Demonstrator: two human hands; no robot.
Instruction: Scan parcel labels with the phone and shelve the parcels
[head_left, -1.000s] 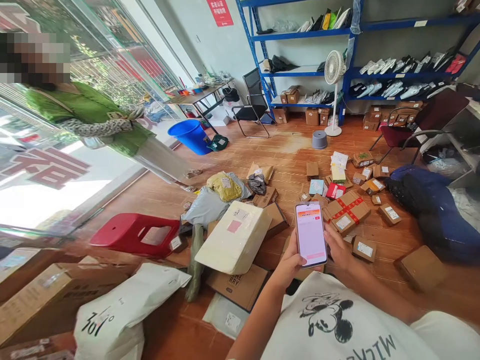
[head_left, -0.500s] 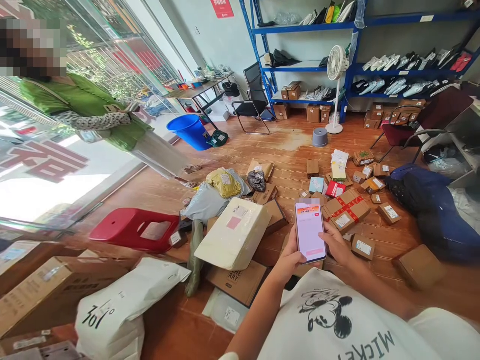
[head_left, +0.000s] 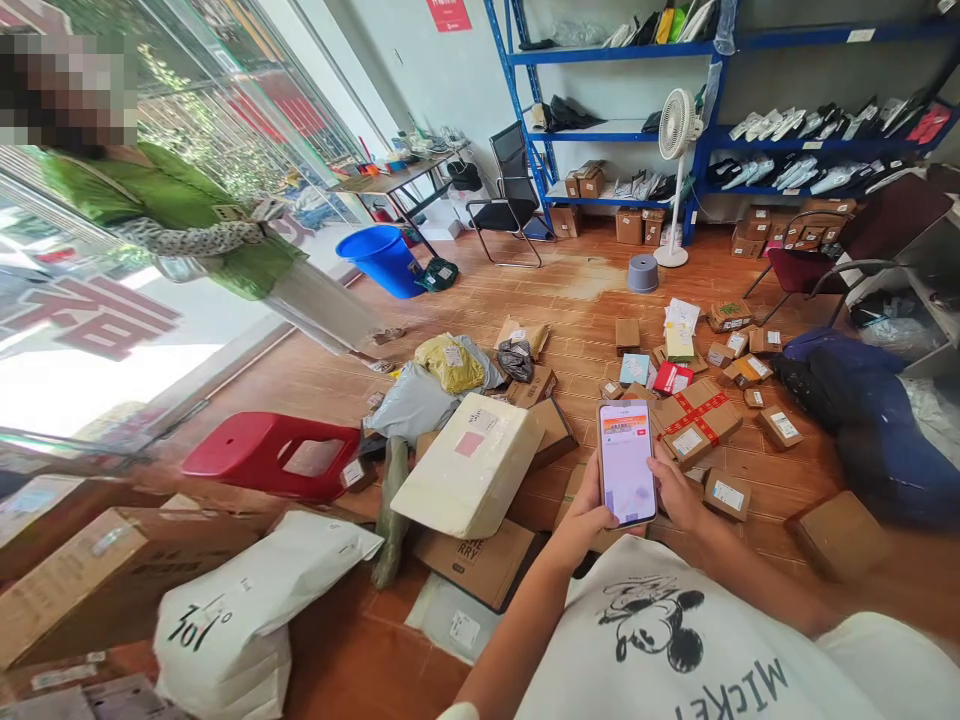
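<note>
Parcels cover the wooden floor (head_left: 525, 300). Far left, another person in a green top (head_left: 172, 215) stands by the glass front. Brown carton (head_left: 112, 575) and white mailer bag (head_left: 232, 610) sit bottom left, red stool (head_left: 274, 460) lies tipped just behind them. White foam box (head_left: 469, 465) rests on flat cardboard near centre, grey and yellow poly bags behind it. Left hand (head_left: 585, 520) wraps the phone (head_left: 626, 462) from the left edge; right hand (head_left: 679, 495) supports its right edge, both closed on it. Phone is upright, screen lit, held above the floor parcels. Box with red ribbon (head_left: 694, 420) lies just right of it, blue bundle (head_left: 874, 420) far right.
</note>
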